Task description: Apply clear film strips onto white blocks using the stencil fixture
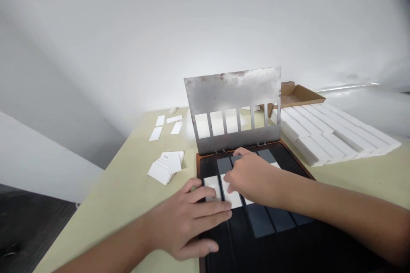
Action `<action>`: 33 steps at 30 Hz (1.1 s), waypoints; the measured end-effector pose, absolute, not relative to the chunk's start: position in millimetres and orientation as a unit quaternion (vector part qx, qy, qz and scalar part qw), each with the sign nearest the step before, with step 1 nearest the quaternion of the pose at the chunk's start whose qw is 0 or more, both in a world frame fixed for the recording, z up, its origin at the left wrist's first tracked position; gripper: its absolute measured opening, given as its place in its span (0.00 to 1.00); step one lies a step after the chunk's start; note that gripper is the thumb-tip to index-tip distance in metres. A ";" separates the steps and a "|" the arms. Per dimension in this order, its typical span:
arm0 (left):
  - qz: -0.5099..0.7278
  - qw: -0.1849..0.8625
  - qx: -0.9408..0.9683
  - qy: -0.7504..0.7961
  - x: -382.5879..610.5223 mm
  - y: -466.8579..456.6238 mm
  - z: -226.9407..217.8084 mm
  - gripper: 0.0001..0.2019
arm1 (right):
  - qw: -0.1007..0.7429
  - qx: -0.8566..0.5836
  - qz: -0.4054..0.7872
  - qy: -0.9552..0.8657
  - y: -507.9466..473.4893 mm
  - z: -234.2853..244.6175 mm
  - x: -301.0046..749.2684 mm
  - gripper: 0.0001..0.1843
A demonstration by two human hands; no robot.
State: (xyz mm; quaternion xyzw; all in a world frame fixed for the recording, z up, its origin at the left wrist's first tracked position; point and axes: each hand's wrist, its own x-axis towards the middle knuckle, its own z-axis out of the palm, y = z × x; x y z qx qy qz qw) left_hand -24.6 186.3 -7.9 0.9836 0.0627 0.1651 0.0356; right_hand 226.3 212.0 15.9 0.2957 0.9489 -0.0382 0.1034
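Now — left hand (184,222) open, spread over black tray (256,256); right hand (251,177) loosely curled, fingertips (227,178) on white tile (232,198) — no grip.

L hand (185,222) & R hand (246,177) both bare, slim fingers, short trimmed nails, fingertips rounded, L fingers slightly soft w/ blur; L forearm (102,260) & R forearm (352,217) bare too, smooth, slim, running bare right out to frame edges
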 end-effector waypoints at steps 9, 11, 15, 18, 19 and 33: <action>0.127 0.035 0.981 0.144 -29.7 188.7 -18.8 0.22 | 0.104 0.301 -0.026 0.948 209.0 21.8 227.2 0.12; 0.140 0.032 0.976 0.167 -30.1 188.6 -21.1 0.21 | 0.102 0.289 -0.029 0.951 208.3 23.9 228.0 0.12; 0.156 0.020 0.972 0.172 -28.5 188.1 -21.1 0.21 | 0.095 0.275 -0.026 0.956 208.4 25.1 229.1 0.12; 0.155 0.016 0.971 0.179 -27.9 189.0 -21.4 0.21 | 0.103 0.296 -0.019 0.949 209.2 25.9 227.9 0.24; 0.153 0.016 0.971 0.183 -28.0 189.4 -22.1 0.21 | 0.109 0.300 -0.019 0.948 209.6 26.2 227.2 0.26; 0.159 0.043 0.981 0.101 -28.9 189.7 -17.3 0.19 | 0.105 0.293 -0.034 0.950 210.2 20.6 229.5 0.10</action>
